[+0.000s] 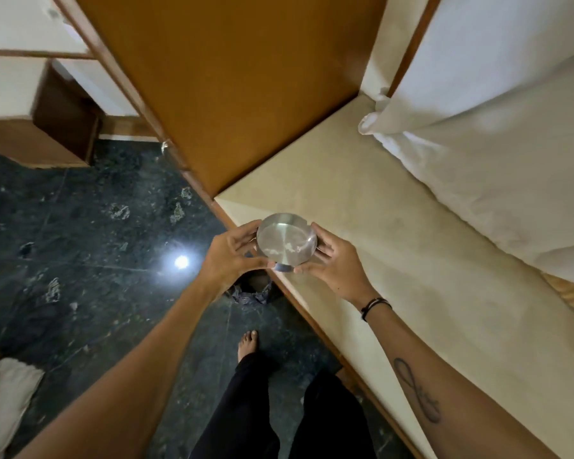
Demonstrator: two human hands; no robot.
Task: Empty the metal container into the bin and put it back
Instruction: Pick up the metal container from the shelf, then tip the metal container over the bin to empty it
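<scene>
Dark stone floor [80, 226], one bin [251, 291], two hands, left hand [229, 256], right hand [335, 266], gripping one metal container [285, 241]

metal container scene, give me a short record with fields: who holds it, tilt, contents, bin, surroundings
holder: left hand and right hand, one on each side of the metal container
grip: fingertips on the rim and underside, both hands
tilt: roughly upright, open side up
contents: a few pale flecks inside; what they are cannot be told
bin: dark bin with a liner on the floor, just below the hands, partly hidden
surroundings: cream cushion to the right, white pillow behind it
</scene>
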